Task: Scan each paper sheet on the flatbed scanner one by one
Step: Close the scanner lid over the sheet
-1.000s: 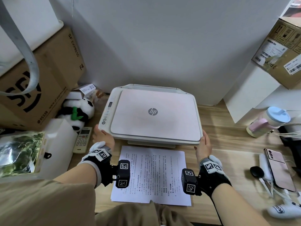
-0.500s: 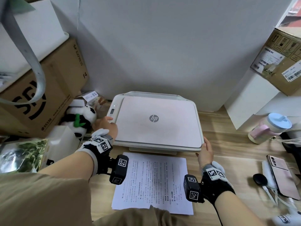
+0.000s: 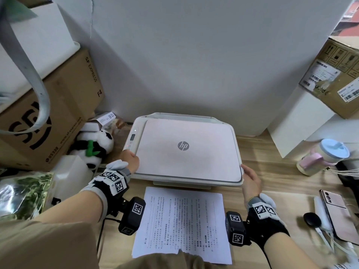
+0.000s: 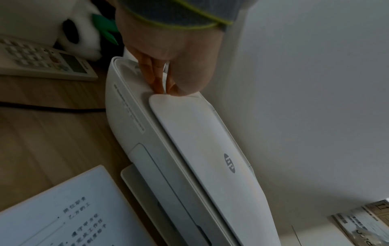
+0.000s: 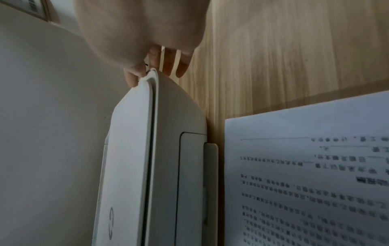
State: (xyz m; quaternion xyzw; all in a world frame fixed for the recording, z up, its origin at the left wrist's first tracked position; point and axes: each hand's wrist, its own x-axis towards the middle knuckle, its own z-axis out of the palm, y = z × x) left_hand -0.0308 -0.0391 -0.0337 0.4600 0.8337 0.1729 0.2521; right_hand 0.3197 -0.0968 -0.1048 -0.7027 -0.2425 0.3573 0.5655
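Squarely on the wooden surface [image 3: 272, 152] sits the flatbed scanner [image 3: 186, 150], its lid [image 3: 190, 152] down; the left hand [image 3: 130, 159] pinches the lid's near left corner, fingertips [image 4: 155, 83] at its edge; the right hand [image 3: 250, 180] clasps the near right corner, thumb on top, fingers [image 5: 168, 64] beside the body; a printed paper sheet [image 3: 184, 222] lies just in front, between the wrists.
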